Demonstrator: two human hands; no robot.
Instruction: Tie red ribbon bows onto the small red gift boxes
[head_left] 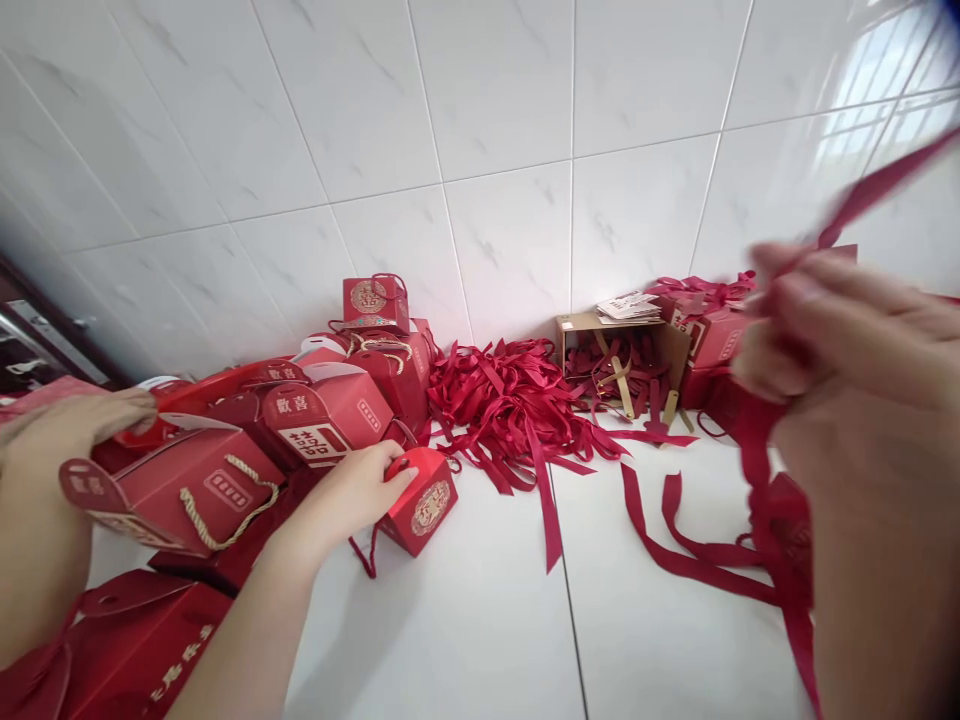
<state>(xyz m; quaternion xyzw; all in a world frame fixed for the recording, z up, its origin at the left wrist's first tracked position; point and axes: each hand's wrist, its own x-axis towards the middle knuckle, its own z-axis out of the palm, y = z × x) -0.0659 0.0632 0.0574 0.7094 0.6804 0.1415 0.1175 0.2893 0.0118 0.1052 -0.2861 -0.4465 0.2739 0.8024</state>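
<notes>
My left hand (pixel 360 490) reaches up from the lower left, its fingers closed on the top edge of a small red gift box (pixel 431 505). That box carries a gold round emblem and a dark red cord handle, and stands tilted by the floor. At the right, raised close to the camera and slightly blurred, my right hand (pixel 817 320) grips a dark red ribbon (pixel 757 480). One ribbon length runs taut up to the right edge. Twisted lengths hang down below the fist. Loose ribbon strips curve across the floor beside it.
At the left edge a third hand (pixel 97 420) touches the heap of red gift boxes (pixel 322 410). A pile of red ribbons (pixel 510 410) lies against the tiled wall (pixel 510 240). Right of it, an open cardboard box (pixel 679 350) holds ribbons and gold strips, with cards on top.
</notes>
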